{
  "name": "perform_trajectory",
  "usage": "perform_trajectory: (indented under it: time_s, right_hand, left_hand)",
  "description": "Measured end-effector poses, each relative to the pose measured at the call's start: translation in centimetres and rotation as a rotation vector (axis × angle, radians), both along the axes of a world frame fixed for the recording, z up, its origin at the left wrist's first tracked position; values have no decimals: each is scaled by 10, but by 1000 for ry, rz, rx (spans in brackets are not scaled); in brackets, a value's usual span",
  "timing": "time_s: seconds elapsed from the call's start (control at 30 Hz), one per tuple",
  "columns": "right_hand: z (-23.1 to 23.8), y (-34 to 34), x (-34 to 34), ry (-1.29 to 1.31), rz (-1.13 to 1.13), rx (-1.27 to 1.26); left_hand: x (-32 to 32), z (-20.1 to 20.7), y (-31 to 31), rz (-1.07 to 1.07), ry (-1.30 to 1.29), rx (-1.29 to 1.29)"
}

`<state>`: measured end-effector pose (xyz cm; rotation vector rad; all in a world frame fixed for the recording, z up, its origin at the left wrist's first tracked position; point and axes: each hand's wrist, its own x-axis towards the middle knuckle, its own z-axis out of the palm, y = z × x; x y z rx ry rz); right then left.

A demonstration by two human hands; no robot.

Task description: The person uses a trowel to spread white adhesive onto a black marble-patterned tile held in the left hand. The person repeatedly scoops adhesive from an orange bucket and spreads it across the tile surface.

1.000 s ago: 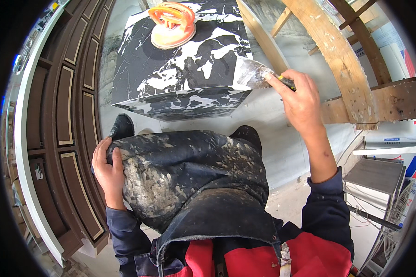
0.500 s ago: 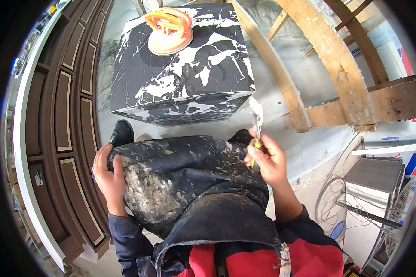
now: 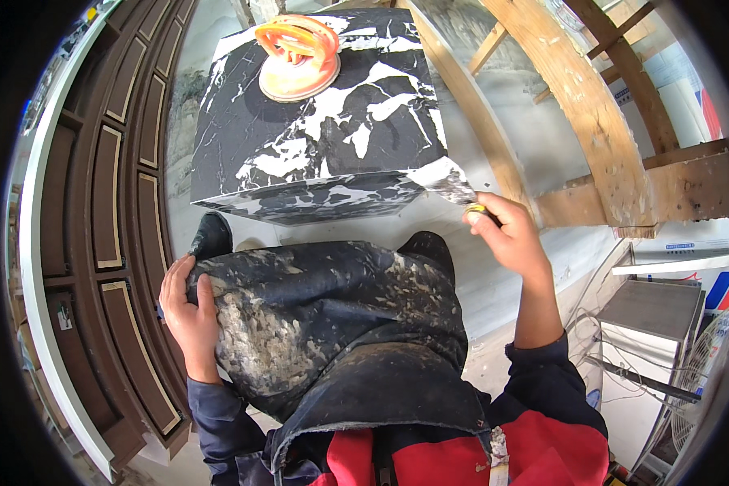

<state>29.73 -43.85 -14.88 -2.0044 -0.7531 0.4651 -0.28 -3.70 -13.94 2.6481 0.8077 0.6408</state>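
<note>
Right hand (image 3: 506,235) gripping a putty knife (image 3: 460,194) at the near-right corner of a black marble slab (image 3: 316,121), left hand (image 3: 188,312) clasping a spattered trouser knee (image 3: 300,300) — orange suction cup (image 3: 297,57) at the far end

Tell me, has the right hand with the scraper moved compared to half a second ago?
Yes. The right hand with the scraper moved up and right, to the marble block's near right corner.

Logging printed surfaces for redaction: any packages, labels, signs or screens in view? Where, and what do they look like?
White box: right edge, below the wooden frame; flat, rectangular, small blue print strip.
Red, white and blue panel: far right, just under that box; partly cut off.
Small white tag: left, on the brown cabinet; tiny rectangle.
No screens visible.
</note>
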Motion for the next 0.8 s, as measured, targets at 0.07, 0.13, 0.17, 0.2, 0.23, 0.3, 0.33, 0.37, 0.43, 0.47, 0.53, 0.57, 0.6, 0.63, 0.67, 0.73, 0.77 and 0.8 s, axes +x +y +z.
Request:
perform_trajectory:
  time_s: [0.07,0.13,0.17,0.2,0.23,0.3,0.33,0.37,0.43,0.47,0.53,0.57,0.6,0.63,0.67,0.73,0.77,0.8]
  right_hand:
    - [-5,20,-13,-19,-13,9]
    - [-10,45,-28,-94,-19,90]
    - [-15,58,-36,-57,-18,115]
    - [-18,73,-44,-107,3,172]
    - [-12,88,-52,-71,15,189]
    - [-7,105,-62,-28,121,221]
    - [-5,108,-68,-58,151,279]
    - [-5,106,-69,-42,136,282]
    - [-9,95,-70,-4,112,285]
    - [-16,82,-67,-15,79,256]
    - [-16,56,-65,136,-46,243]
    - [-19,41,-60,128,-83,231]
    - [-22,27,-56,121,-121,219]
    - [-17,19,-55,148,-180,217]
    - [-17,11,-52,155,-200,211]
    - [-19,4,-52,159,-219,227]
    - [-19,4,-54,176,-220,223]
    - [-20,6,-56,193,-221,222]
  left_hand:
    - [0,3,-1,-1,10,0]
    - [1,3,-1,1,14,0]
    - [2,2,-1,1,16,1]
    - [2,2,0,3,18,-3]
    - [1,2,1,5,17,-5]
    - [0,1,2,9,19,-10]
    - [0,0,2,11,21,-13]
    - [0,-1,3,12,23,-17]
    - [0,0,2,15,24,-7]
    - [0,-1,2,15,23,-6]
    - [0,-1,1,17,16,-3]
    - [0,0,0,17,13,-4]
    - [1,1,-1,9,13,-12]
    - [2,2,0,3,10,-18]
    - [2,2,0,-3,8,-24]
    - [3,3,1,-14,3,-24]
    - [4,3,1,-15,4,-26]
    - [5,3,1,-16,4,-25]
